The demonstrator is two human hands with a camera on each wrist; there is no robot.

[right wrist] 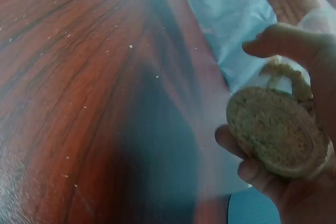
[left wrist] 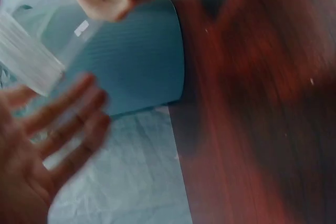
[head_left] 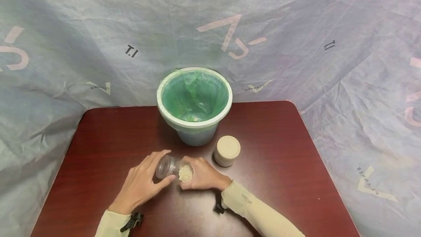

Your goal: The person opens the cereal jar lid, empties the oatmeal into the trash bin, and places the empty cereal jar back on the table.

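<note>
In the head view a clear jar [head_left: 185,173] with pale flakes lies sideways between my hands. My right hand [head_left: 202,174] grips its filled end. My left hand [head_left: 142,179] is around the clear ridged end, which looks like a screw lid [head_left: 165,167], its thumb near the rim. The left wrist view shows that hand's fingers [left wrist: 68,135] straight, spread and blurred beside the lid [left wrist: 29,53]; its thumb is out of view. In the right wrist view the jar's round base [right wrist: 273,129] faces the camera, flakes packed behind it.
A white-rimmed bin [head_left: 215,121] lined with a green bag stands behind my hands. A beige lidded container [head_left: 227,150] is right of the bin's foot. Small specks dot the dark red table [head_left: 276,164]. Printed grey sheeting [head_left: 279,10] encloses the back and sides.
</note>
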